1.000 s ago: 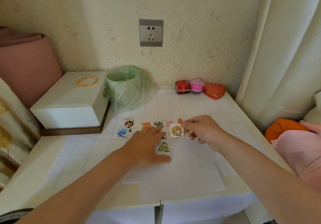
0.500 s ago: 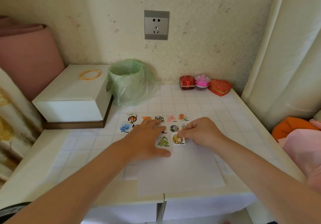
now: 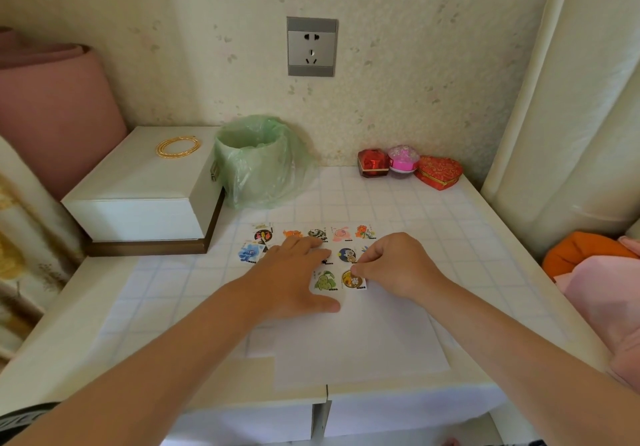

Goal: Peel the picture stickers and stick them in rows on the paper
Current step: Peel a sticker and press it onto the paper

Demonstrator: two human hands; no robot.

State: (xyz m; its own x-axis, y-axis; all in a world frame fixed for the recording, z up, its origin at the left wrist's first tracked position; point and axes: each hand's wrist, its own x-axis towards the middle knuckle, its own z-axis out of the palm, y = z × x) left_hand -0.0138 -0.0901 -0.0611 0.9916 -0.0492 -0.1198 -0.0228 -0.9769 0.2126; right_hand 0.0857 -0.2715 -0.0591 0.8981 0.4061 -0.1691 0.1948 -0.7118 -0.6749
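A white sheet of paper (image 3: 363,341) lies on the checked tabletop. Several picture stickers sit on it in rows: a top row with an orange flower sticker (image 3: 364,232), and lower down a green creature sticker (image 3: 325,280) beside a yellow round sticker (image 3: 354,279). My left hand (image 3: 291,279) lies flat on the paper, fingers straight, covering part of the rows. My right hand (image 3: 394,265) has its fingertips curled onto the top right corner of the yellow round sticker, which lies on the paper.
A white box (image 3: 145,186) with a gold bangle (image 3: 178,146) stands at the left. A bin lined with a green bag (image 3: 256,161) is behind the paper. Three small red and pink gift boxes (image 3: 408,165) sit at the back right. An orange and pink cushion (image 3: 595,265) is at the right.
My right hand brought the yellow round sticker down from the air and laid it on the paper beside the green one. My left hand stayed flat on the sheet.
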